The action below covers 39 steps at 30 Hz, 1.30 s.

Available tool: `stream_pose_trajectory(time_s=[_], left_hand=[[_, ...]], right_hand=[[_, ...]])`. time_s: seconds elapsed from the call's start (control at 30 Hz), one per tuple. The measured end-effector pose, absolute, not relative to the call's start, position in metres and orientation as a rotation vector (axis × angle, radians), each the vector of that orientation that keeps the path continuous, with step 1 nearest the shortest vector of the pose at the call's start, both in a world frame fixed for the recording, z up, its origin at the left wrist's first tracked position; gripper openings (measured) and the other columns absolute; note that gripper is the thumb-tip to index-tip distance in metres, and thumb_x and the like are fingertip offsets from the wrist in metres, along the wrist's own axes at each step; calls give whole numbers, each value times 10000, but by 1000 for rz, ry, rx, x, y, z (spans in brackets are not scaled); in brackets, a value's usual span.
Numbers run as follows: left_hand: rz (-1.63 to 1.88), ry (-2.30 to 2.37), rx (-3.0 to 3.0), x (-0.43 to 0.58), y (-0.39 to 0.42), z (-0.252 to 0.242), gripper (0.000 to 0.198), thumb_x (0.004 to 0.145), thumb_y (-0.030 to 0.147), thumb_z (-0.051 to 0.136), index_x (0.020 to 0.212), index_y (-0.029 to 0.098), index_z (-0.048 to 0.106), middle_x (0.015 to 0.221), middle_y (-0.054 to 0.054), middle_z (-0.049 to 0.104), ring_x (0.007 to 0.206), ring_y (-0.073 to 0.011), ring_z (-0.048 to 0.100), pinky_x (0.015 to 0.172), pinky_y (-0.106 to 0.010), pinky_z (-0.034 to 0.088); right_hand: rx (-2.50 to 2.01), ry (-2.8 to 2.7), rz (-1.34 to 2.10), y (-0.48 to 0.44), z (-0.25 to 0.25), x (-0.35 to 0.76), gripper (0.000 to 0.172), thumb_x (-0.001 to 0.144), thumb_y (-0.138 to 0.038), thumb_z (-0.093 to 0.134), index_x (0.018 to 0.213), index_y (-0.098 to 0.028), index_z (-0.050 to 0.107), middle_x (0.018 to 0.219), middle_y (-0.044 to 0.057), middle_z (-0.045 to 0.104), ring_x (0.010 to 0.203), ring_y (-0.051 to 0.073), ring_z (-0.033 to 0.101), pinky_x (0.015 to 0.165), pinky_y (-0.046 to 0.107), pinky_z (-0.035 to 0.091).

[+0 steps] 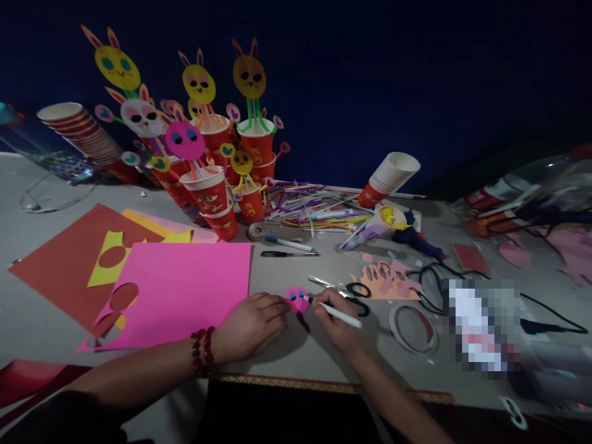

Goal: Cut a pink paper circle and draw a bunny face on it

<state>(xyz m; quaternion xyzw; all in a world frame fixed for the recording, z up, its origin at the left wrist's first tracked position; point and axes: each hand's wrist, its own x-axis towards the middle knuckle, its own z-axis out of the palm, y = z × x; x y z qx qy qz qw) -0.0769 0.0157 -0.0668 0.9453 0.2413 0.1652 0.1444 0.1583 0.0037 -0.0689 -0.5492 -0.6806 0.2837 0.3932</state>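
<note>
A small pink paper circle (297, 300) with two blue eyes lies on the table between my hands. My left hand (256, 327), a dark red bead bracelet on its wrist, rests palm down with its fingertips at the circle's left edge. My right hand (337, 320) is closed around a white marker (341, 314), its dark tip at the circle's right eye. Scissors (342, 288) with black handles lie just beyond my right hand. Bright pink paper (194, 283) lies flat beside my left hand.
Red paper cups (208, 191) with animal-face figures stand at the back left. Pipe cleaners (305, 206) are heaped behind a black pen (289, 254) and a blue-and-white marker (289, 243). A tape roll (413, 328) lies right, near dark cables (430, 271). Stacked cups (391, 176) lean behind.
</note>
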Motion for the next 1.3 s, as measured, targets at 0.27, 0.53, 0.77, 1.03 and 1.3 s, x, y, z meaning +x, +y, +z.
stream_pose_trajectory(time_s=[0.27, 0.53, 0.77, 1.03, 1.3], left_hand=[[500, 689, 2710, -77, 16, -66, 173, 992, 224, 472, 1007, 158, 630, 1205, -86, 678, 1167, -227, 588, 954, -388, 491], [502, 695, 2721, -77, 16, -66, 175, 993, 216, 466, 1014, 159, 630, 1219, -83, 674, 1177, -221, 582, 954, -383, 484], [519, 693, 2715, -76, 16, -64, 158, 986, 204, 477, 998, 156, 627, 1204, -86, 678, 1163, -221, 588, 950, -377, 482], [479, 688, 2707, -77, 16, -64, 166, 991, 213, 468, 1015, 159, 624, 1219, -83, 673, 1168, -231, 584, 960, -387, 483], [504, 688, 2735, -77, 17, -66, 186, 996, 218, 461, 992, 156, 636, 1205, -81, 674, 1163, -215, 576, 953, -379, 483]], right_hand=[[-1444, -1658, 725, 2, -68, 158, 190, 853, -273, 531, 665, -240, 531, 596, -22, 567, 545, 160, 524, 533, 271, 395], [-1426, -1691, 730, 3, -65, 157, 192, 849, -276, 520, 661, -239, 535, 594, -33, 560, 546, 151, 526, 552, 262, 412], [-1422, -1654, 710, 3, -64, 157, 189, 838, -249, 516, 650, -237, 528, 588, -32, 541, 549, 155, 526, 543, 263, 404], [-1438, -1648, 720, 3, -65, 158, 175, 830, -241, 514, 656, -241, 527, 588, -26, 562, 540, 158, 526, 529, 268, 395], [-1413, -1699, 723, 3, -65, 158, 183, 839, -253, 522, 659, -228, 547, 596, -23, 579, 551, 151, 541, 549, 264, 409]])
